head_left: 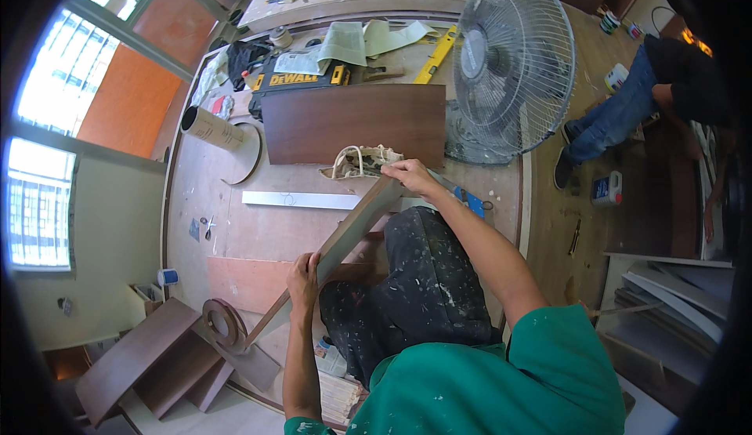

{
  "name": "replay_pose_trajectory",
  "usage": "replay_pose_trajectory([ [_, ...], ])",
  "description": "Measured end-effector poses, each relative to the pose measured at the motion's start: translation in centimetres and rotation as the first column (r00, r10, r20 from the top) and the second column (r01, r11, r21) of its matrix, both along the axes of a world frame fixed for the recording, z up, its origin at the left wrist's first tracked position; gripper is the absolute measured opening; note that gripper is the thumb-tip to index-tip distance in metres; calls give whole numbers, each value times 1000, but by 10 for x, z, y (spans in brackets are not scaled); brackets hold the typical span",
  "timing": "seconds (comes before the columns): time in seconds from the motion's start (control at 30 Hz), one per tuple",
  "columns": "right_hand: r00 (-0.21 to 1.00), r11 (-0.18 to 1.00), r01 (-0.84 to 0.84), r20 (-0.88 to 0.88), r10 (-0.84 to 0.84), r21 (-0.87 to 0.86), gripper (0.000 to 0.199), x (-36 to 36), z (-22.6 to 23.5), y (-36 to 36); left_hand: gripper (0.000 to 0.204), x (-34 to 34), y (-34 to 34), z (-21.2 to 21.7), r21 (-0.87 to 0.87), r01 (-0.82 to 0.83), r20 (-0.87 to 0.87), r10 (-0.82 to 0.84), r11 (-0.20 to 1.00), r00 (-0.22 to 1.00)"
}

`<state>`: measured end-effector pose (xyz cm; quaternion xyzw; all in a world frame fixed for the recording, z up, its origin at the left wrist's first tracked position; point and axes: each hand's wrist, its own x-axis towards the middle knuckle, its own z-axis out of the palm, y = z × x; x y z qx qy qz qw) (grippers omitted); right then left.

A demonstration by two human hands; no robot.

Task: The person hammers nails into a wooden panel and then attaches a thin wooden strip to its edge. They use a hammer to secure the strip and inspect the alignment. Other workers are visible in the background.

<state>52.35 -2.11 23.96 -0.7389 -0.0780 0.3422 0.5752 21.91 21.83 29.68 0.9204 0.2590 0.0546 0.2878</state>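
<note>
A long, narrow wooden board (pixel 356 227) lies slantwise across my lap, its brown edge facing up. My left hand (pixel 302 282) is closed round its middle part. At the far end my right hand (pixel 412 178) pinches the board's top corner between thumb and fingers. Just beyond that end sits a small pale bag (pixel 362 161) with rope-like handles, its contents unclear. A white strip (pixel 294 200) lies flat on the worktable (pixel 235 235), partly hidden behind the board. Farther back is a dark brown panel (pixel 352 125). A blue-ended tool (pixel 470 202) lies beside my right forearm.
A large fan (pixel 513 67) stands at the right of the table. Behind the panel are a toolbox (pixel 294 78) and a yellow spirit level (pixel 436 55). A cardboard tube (pixel 211 129) and scissors (pixel 209 228) lie leftward. Brown boards (pixel 137 360) lean lower left; another person (pixel 619 114) stands right.
</note>
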Motion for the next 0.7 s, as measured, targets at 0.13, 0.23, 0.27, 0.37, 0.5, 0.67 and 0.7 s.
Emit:
replay_pose_trajectory([
  [0.13,979,989,-10,199,39,-145,41,-2,13,0,21,-27,-4,17,-37,12,188,-4,999,982],
  [0.23,620,966,-137,742,257,-220,39,-12,40,4,24,-34,-2,27,-42,24,106,-20,999,994],
  [0.27,554,918,-270,732,395,-291,39,-13,50,3,25,-32,0,29,-48,38,60,-36,998,998],
  [0.37,285,743,-486,720,632,-460,37,-14,67,4,27,-31,6,34,-67,59,-37,-61,996,997],
  [0.5,56,621,-478,684,727,-621,30,1,68,8,24,-30,4,40,92,160,-37,-157,983,987],
  [0.67,125,574,-566,627,769,-591,28,5,78,13,24,-34,6,32,255,245,-34,-244,936,969],
  [0.7,94,577,-567,650,754,-588,28,6,77,12,24,-34,5,32,282,245,-27,-248,928,968],
])
